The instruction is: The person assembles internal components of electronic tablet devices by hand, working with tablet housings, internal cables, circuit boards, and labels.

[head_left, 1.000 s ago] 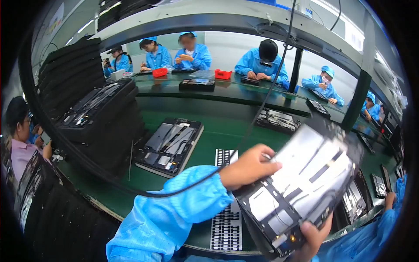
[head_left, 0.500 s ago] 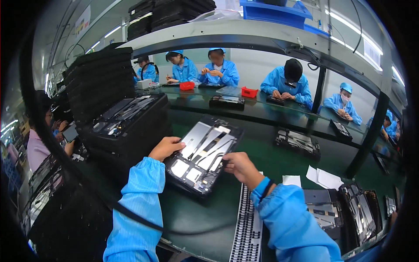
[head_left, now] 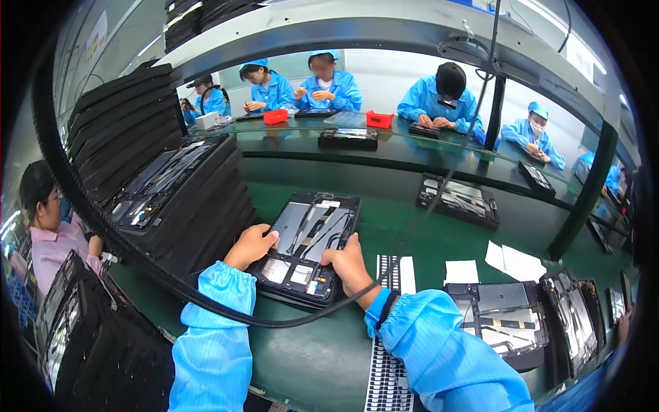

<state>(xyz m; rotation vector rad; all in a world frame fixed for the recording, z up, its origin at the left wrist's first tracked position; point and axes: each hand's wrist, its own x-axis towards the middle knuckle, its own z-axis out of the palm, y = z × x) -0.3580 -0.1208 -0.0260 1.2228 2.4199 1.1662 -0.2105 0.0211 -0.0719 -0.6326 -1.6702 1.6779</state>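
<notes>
An open flat device shell (head_left: 309, 240), black-framed with grey metal parts and cables inside, lies on top of another black tray on the green bench (head_left: 412, 233). My left hand (head_left: 250, 246) grips its left edge, fingers on the rim. Holding the near right edge is my right hand (head_left: 349, 264), thumb on the frame. Both arms wear blue sleeves, and a dark band circles my right wrist. A thick black cable (head_left: 226, 312) sags across both forearms.
A tall stack of black trays (head_left: 175, 196) stands at the left, another stack (head_left: 89, 343) lower left. More open shells (head_left: 508, 323) lie at the right, one (head_left: 456, 199) beyond. A striped label sheet (head_left: 391, 275) and white papers (head_left: 511, 261) lie nearby. Several people in blue sit across the bench.
The shell, held tilted in the air at the right a second ago, was carried left and now lies flat on the tray in front of me. Both hands still grip it.
</notes>
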